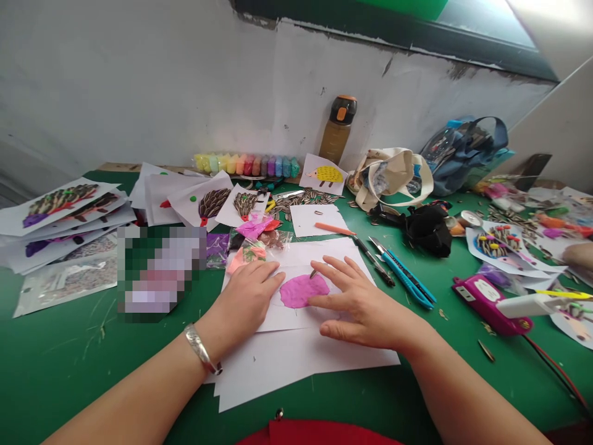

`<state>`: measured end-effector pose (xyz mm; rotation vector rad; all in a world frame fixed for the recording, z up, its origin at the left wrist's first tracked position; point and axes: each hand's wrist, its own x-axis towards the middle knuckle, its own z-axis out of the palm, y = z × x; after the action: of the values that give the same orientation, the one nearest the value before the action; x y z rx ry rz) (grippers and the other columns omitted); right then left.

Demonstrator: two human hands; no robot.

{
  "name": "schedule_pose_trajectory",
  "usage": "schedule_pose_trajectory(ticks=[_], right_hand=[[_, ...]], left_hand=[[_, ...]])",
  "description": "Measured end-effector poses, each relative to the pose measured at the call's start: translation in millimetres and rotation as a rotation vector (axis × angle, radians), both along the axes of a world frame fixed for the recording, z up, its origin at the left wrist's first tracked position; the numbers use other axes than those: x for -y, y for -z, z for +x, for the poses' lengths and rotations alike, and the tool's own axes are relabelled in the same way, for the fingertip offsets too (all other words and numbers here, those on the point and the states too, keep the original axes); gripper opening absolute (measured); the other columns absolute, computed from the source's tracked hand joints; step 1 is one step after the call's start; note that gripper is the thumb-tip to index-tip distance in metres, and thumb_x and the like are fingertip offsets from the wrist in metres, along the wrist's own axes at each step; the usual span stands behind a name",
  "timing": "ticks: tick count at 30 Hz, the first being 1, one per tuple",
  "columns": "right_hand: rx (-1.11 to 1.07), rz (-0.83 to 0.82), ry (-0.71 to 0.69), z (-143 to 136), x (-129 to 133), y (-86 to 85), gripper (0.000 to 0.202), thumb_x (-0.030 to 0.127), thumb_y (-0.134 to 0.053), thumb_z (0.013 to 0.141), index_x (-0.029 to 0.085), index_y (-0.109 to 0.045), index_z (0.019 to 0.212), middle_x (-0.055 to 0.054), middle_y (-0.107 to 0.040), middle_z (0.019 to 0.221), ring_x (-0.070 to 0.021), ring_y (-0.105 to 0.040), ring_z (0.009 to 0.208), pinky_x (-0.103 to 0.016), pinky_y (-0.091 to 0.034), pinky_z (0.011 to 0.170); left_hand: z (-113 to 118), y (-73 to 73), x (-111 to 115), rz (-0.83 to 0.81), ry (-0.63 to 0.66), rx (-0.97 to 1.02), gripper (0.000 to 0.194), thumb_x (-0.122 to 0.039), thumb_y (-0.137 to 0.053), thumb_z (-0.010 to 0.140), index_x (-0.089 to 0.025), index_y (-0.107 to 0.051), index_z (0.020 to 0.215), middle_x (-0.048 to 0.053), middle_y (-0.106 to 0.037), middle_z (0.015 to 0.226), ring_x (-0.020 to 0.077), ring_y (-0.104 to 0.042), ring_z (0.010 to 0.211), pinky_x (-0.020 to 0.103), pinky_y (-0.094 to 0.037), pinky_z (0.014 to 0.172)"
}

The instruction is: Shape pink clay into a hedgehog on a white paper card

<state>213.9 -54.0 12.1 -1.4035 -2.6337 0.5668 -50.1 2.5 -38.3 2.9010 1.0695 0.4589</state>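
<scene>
A flat patch of pink-purple modelling clay (299, 292) is spread on a white sheet of paper (282, 318). My left hand (252, 296) rests flat on the sheet at the left of the clay, its fingertips near the clay's edge. A silver bangle (199, 347) circles that wrist. My right hand (354, 300) hovers over or touches the clay's right side with fingers spread. By its index fingertip, a sunflower seed (313, 274) stands at the clay's upper edge. More white paper (259, 371) lies underneath.
Sunflower seeds (310, 201) are heaped behind the paper. A blue utility knife (405, 278), a pen (373, 262) and a magenta device (493, 303) lie to the right. Finished seed pictures (60, 207) are stacked left. Clay packets (245, 165) and a bottle (337, 130) line the wall.
</scene>
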Motion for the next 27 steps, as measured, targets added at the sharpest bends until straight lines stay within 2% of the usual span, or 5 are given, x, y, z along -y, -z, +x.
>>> schedule_pose_trajectory(ticks=[5, 11, 18, 21, 27], right_hand=[[0.010, -0.025, -0.029, -2, -1, 0.8, 0.042, 0.059, -0.061, 0.090, 0.039, -0.069, 0.126, -0.006, -0.031, 0.164, -0.0381, -0.020, 0.151, -0.068, -0.010, 0.118], [0.030, -0.026, 0.002, -3, -1, 2.2, 0.046, 0.058, -0.061, 0.090, 0.041, -0.064, 0.132, -0.008, -0.028, 0.165, -0.0377, -0.021, 0.151, -0.069, -0.012, 0.118], [0.071, 0.098, 0.071, -2, -2, 10.2, 0.056, 0.061, -0.056, 0.091, 0.037, -0.056, 0.141, -0.011, -0.024, 0.166, -0.0397, -0.019, 0.151, -0.070, -0.013, 0.117], [0.086, 0.120, 0.069, -4, -2, 15.0, 0.055, 0.063, -0.054, 0.092, 0.035, -0.059, 0.139, -0.010, -0.026, 0.165, -0.0411, -0.020, 0.151, -0.071, -0.013, 0.117], [0.105, 0.141, 0.079, -13, -5, 21.4, 0.061, 0.068, -0.045, 0.094, 0.035, -0.051, 0.145, -0.013, -0.027, 0.164, -0.0418, -0.018, 0.151, -0.072, -0.012, 0.116]], left_hand=[[-1, 2.0, 0, 0.015, -0.004, 0.023, 0.038, -0.005, -0.050, 0.091, -0.018, -0.065, 0.122, 0.013, -0.064, 0.129, 0.0292, -0.058, 0.118, 0.050, -0.051, 0.100], [-1, 1.5, -1, 0.014, -0.002, 0.008, 0.037, -0.005, -0.049, 0.092, -0.016, -0.066, 0.122, 0.015, -0.064, 0.129, 0.0307, -0.059, 0.117, 0.051, -0.052, 0.098], [0, 1.2, 0, -0.003, -0.004, 0.045, 0.037, -0.006, -0.047, 0.092, -0.018, -0.068, 0.121, 0.015, -0.064, 0.128, 0.0297, -0.059, 0.116, 0.051, -0.052, 0.098], [0, 1.7, -1, -0.001, -0.004, 0.047, 0.038, -0.006, -0.046, 0.092, -0.018, -0.068, 0.121, 0.015, -0.064, 0.128, 0.0297, -0.059, 0.115, 0.051, -0.053, 0.098], [0, 1.6, -1, 0.018, 0.006, 0.010, 0.037, -0.005, -0.048, 0.092, -0.016, -0.067, 0.122, 0.015, -0.064, 0.129, 0.0304, -0.059, 0.116, 0.051, -0.052, 0.099]])
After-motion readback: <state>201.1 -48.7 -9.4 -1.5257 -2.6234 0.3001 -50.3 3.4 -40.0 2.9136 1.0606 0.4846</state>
